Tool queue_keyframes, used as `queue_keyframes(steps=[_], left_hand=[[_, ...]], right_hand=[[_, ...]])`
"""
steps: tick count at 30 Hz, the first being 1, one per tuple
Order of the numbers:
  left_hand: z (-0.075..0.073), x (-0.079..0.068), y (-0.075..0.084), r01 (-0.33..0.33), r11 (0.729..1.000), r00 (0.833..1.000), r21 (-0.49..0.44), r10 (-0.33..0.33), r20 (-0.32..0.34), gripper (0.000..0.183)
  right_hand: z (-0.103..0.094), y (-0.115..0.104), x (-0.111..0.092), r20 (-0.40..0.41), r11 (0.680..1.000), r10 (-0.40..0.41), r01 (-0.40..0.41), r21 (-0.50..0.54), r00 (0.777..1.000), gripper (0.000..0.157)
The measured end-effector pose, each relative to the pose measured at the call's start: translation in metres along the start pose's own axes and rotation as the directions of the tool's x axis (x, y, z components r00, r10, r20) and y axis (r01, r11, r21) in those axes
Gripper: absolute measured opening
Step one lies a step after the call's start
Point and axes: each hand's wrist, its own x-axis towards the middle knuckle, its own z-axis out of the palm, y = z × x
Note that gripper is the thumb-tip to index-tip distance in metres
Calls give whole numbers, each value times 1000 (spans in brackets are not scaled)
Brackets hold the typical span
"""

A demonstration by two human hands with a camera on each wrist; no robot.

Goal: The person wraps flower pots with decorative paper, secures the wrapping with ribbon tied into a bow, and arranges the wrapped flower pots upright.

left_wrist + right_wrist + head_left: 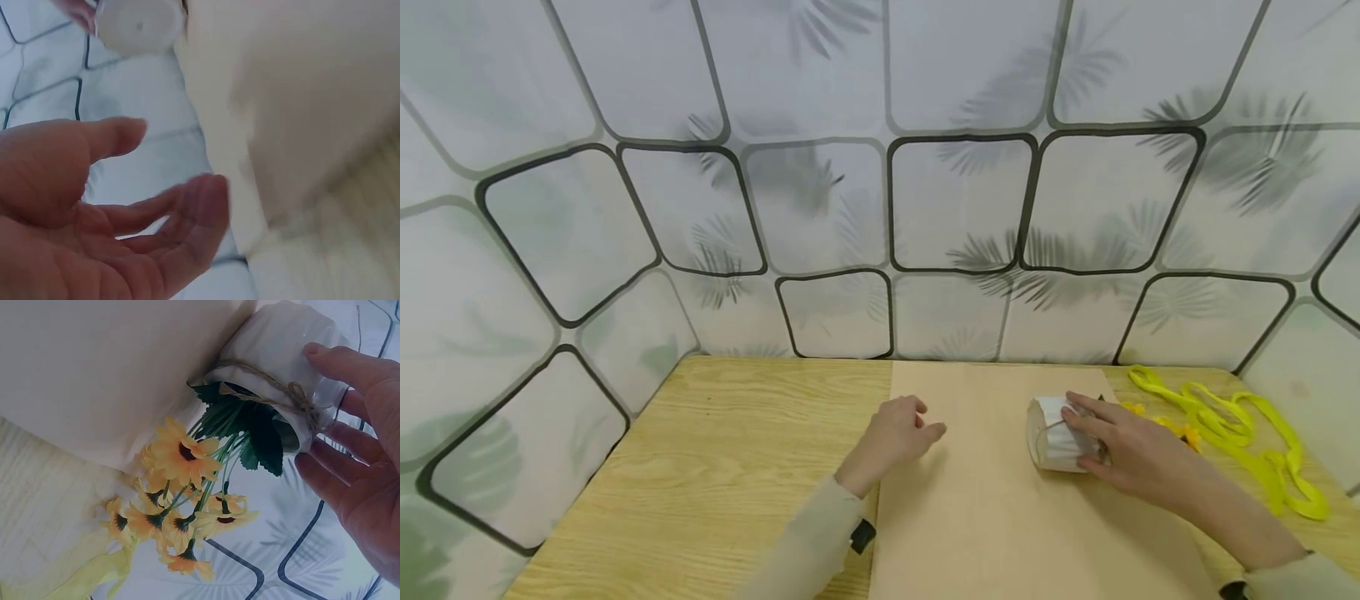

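A white flower vase [1060, 433] lies tipped on its side on the paper sheet, its base toward the left. My right hand [1131, 450] grips it with thumb and fingers on opposite sides. In the right wrist view, twine [300, 403] is tied in a bow round the vase's neck. Yellow flowers [184, 456] with dark centres and green leaves [262, 440] stick out of its mouth. My left hand [895, 433] hovers left of the vase, fingers loosely curled and holding nothing; the left wrist view shows its bare palm.
A large light-brown paper sheet [985, 517] covers the middle of the wooden table [737, 450]. At the right, a yellow ribbon [1225, 429] lies in loose loops beyond the flowers. A patterned white cloth wall [955, 200] rises behind the table and along its sides.
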Motion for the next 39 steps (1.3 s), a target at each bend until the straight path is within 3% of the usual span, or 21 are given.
queue_keyframes(steps=[4,7,10,14,22,25,35,39], left_hand=[[-20,-8,-29,89,996,996,26,-90,26,57],[-26,-13,-47,157,985,986,-74,-152,74,61],[-29,-17,-58,190,954,979,-231,-166,122,62],[-32,-18,-60,205,905,975,-373,-158,154,63],[-30,-17,-58,222,858,975,-464,-189,117,56],[-28,-17,-59,228,855,974,-465,-200,111,54],[-24,-15,-57,180,907,984,-381,-170,62,46],[-24,-13,-56,173,909,985,-380,-168,45,39]], right_hand=[[0,1,-1,21,1000,17,-18,10,1000,64],[0,1,-3,36,999,29,-30,22,999,64],[0,2,-5,30,999,21,-22,31,999,66],[2,2,-5,-5,999,-1,1,34,1000,67],[3,-1,-2,-24,1000,3,-2,26,1000,68],[3,-1,-2,-22,1000,7,-7,22,1000,69],[2,-1,-3,-7,1000,17,-17,20,1000,68],[2,-1,-3,-17,1000,14,-14,12,1000,69]])
